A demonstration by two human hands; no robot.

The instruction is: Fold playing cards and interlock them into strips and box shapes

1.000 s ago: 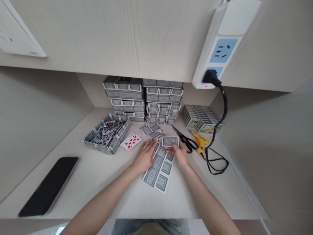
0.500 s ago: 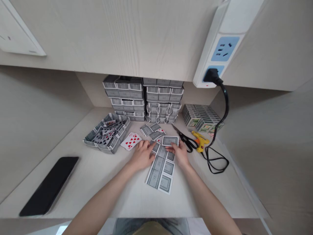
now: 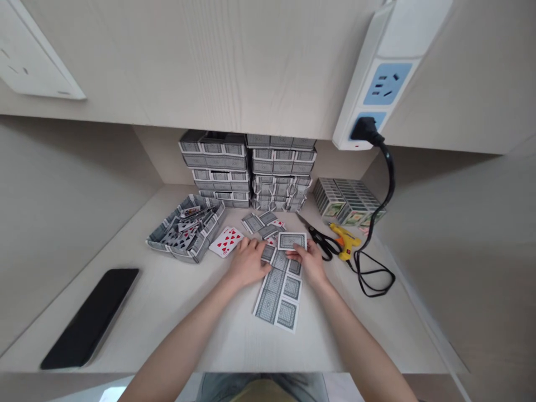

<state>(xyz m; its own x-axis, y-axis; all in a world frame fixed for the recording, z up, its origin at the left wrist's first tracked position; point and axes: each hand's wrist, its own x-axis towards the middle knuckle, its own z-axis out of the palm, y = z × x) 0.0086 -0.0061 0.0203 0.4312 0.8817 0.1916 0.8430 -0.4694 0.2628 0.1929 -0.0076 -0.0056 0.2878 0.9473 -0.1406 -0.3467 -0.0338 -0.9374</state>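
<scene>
A strip of grey-backed playing cards lies joined on the desk, running from the middle towards the front. My left hand rests at its upper left edge, fingers apart, with fingertips on a card there. In my right hand is a face-down card, pinched at its lower right corner over the strip's upper end. Beside my left hand lies a face-up heart card. Loose small card pieces lie just beyond the strip.
A card-built tray holding cards stands at left, behind a black phone-like slab. Stacked card boxes line the back. Scissors, a yellow glue gun, its black cable and card packs are at right.
My left hand has shifted slightly, its thumb and index finger now nearer the strip's edge. My right hand still holds the card. The whole view has moved a little.
</scene>
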